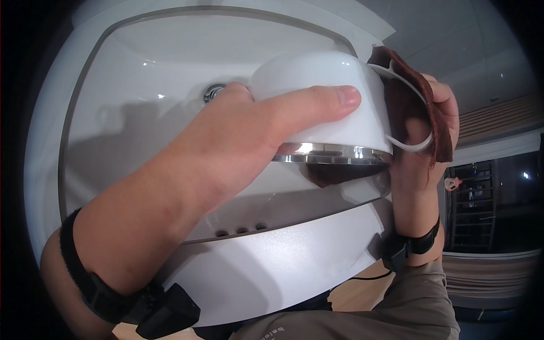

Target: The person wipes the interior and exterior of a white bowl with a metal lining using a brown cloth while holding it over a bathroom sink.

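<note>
A white handled vessel with a shiny metal band is held tilted over a white washbasin. My left hand grips its body, thumb lying across the smooth white side and the other fingers hidden behind. On the right, my right hand presses a brown cloth against the outside of the curved white handle. Some fingers are covered by the cloth and handle. Another dark brown piece, apparently cloth, shows below the metal band. The vessel's underside is out of sight.
A metal drain lies beside my left hand. Several overflow holes pierce the basin's near wall, behind a broad white front edge. At right are a pink bottle and a window with bars. Black straps circle both wrists.
</note>
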`<state>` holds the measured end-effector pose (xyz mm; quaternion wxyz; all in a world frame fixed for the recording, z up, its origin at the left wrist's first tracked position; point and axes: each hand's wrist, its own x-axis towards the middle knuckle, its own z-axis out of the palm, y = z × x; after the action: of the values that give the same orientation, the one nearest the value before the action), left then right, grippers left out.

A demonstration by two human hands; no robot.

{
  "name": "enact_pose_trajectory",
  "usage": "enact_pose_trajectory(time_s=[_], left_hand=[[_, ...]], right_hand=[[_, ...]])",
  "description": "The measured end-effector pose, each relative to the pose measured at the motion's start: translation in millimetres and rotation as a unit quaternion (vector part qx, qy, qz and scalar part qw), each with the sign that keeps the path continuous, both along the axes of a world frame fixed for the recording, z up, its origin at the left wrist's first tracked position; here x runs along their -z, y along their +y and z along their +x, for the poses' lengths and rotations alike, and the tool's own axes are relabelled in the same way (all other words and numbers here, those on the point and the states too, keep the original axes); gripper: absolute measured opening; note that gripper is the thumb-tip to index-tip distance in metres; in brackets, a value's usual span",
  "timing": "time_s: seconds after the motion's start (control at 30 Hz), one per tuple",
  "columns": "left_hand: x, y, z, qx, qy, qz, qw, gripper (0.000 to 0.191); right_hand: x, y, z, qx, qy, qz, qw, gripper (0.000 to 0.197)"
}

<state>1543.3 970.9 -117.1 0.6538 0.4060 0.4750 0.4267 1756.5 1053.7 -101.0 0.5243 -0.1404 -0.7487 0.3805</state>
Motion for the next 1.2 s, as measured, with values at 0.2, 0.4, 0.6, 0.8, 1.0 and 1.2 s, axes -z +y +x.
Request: enact_pose_trajectory(time_s=[0.2, 0.4, 0.6, 0.8, 1.0, 1.2], left_hand=[[-1, 1, -1, -0.013, 0.004, -0.011, 1.000, 0.076], [-4, 2, 1, 0.013, -0.028, 0.013, 0.999, 0.072], [-6, 2, 1, -0.001, 0.008, -0.013, 1.000, 0.068], [-7, 0, 1, 0.017, -0.083, 0.018, 0.996, 0.056], [-10, -3, -1, -0.002, -0.118, 0.032, 0.993, 0.051], [-8, -9, -10, -0.087, -0.074, 0.033, 0.993, 0.049]], right_hand=[[-2, -6, -3, 0.040, -0.008, -0.045, 0.998, 0.028], [2, 4, 3, -0.048, 0.035, -0.024, 0.998, 0.028], [2, 1, 6, -0.027, 0.039, -0.047, 0.998, 0.027], [2, -1, 6, -0.001, 0.033, -0.055, 0.998, 0.012], [2, 5, 3, -0.042, 0.065, -0.036, 0.996, 0.018], [-6, 7, 9, -0.178, 0.064, -0.260, 0.947, 0.044]])
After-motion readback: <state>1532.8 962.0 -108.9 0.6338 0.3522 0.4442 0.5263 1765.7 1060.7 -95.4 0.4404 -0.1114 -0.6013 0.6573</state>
